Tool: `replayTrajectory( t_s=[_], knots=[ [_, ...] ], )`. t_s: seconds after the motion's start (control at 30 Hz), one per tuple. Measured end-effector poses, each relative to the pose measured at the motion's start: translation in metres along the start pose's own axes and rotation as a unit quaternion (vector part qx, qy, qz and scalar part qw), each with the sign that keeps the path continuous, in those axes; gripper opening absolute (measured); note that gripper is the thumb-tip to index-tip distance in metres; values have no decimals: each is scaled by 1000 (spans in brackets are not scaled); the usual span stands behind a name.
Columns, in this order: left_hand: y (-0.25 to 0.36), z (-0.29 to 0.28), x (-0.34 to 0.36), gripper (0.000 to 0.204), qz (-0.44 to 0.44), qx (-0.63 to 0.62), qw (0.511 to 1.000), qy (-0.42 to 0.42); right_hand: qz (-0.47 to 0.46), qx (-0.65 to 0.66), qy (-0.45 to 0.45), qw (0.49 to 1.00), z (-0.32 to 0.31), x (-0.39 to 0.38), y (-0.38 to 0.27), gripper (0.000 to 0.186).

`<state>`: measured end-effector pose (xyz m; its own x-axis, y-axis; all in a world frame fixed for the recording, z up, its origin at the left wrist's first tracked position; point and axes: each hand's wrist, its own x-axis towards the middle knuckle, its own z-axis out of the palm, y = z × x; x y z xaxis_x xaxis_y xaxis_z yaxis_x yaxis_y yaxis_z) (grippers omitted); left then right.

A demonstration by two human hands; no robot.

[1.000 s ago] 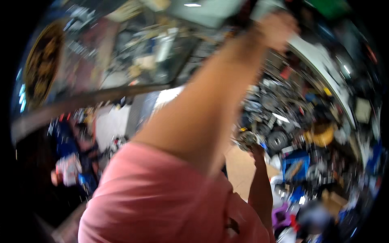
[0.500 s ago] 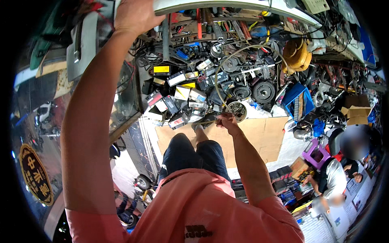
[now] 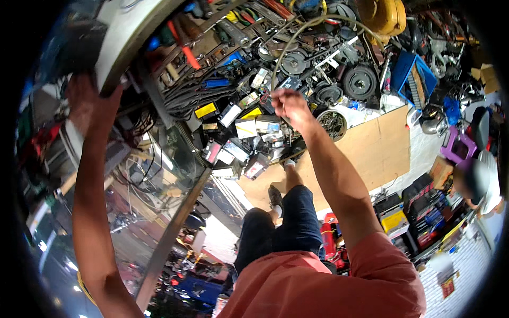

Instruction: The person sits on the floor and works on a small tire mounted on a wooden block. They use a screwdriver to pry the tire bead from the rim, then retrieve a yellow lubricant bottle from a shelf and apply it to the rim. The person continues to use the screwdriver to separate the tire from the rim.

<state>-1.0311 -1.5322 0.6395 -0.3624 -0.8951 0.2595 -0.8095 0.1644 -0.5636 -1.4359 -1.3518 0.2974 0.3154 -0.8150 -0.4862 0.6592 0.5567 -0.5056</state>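
My left hand (image 3: 98,103) is at the upper left, gripping the edge of a white beam (image 3: 114,29); its fingertips are partly in shadow. At centre, my right hand (image 3: 290,110) has curled fingers on a thin tan hose (image 3: 297,34), which arches up to the right above it. Just below and left of that hand lie many boxy batteries (image 3: 245,129), with black cables (image 3: 188,98) beside them. A round container of small metal parts (image 3: 331,125) is right of my right wrist.
Tools (image 3: 238,34), wheels (image 3: 359,82), a yellow reel (image 3: 382,18) and a blue crate (image 3: 416,79) crowd the top. Cardboard (image 3: 379,148) lies under my feet. A glass panel with a wooden edge (image 3: 172,238) runs along the left. A co-worker (image 3: 485,185) is at the right beside a purple stool (image 3: 458,143).
The view has swung since the blurred earliest frame and tilted further since half a second ago. My right hand has moved up along the hose. My left hand remains on the beam.
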Motion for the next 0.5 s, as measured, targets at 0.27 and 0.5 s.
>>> replayTrajectory(
  t_s=[0.27, 0.5],
  knots=[
    [1, -6, 10, 70, 43, -11, 998, 44, -126, -229, 241, 935, 92, 173, -71, 31],
    [7, -11, 9, 62, 75, -63, 992, 78, -10, -526, 144, 838, 131, 191, -44, 40]
  ],
)
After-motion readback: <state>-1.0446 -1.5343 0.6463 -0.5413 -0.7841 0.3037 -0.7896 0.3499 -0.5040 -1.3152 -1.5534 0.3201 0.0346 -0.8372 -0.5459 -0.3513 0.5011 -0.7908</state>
